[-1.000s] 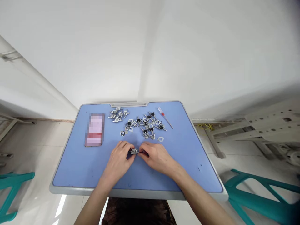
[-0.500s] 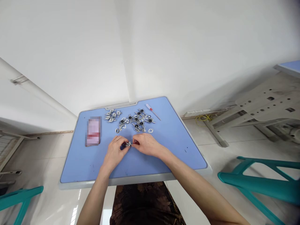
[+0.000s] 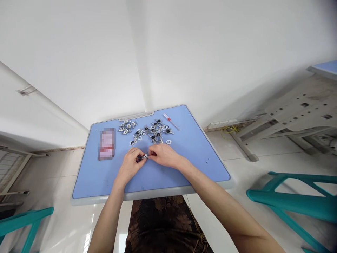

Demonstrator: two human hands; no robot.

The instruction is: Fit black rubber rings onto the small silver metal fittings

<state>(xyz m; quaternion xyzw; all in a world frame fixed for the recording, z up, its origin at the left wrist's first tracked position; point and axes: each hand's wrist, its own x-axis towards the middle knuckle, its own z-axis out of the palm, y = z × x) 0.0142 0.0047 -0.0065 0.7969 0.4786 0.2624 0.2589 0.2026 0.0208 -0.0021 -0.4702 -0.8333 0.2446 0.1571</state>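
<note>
Left fingers (image 3: 137, 151) curl, right fingers (image 3: 153, 149) seemingly pinch.

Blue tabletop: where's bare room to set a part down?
Free: right side, between the red-banded tool and right forearm; left front, between the pixelated pink item and left forearm. Crowded: back middle, metal parts; just nearer, left hand and right hand.

Hands (image 3: 130, 161), arms (image 3: 210, 189) bare; dk garment (image 3: 160, 219) w/ brn floral patt.

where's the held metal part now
In the head view, the metal part is pinched in the left hand, just left of the right hand, this side of the loose parts.
</note>
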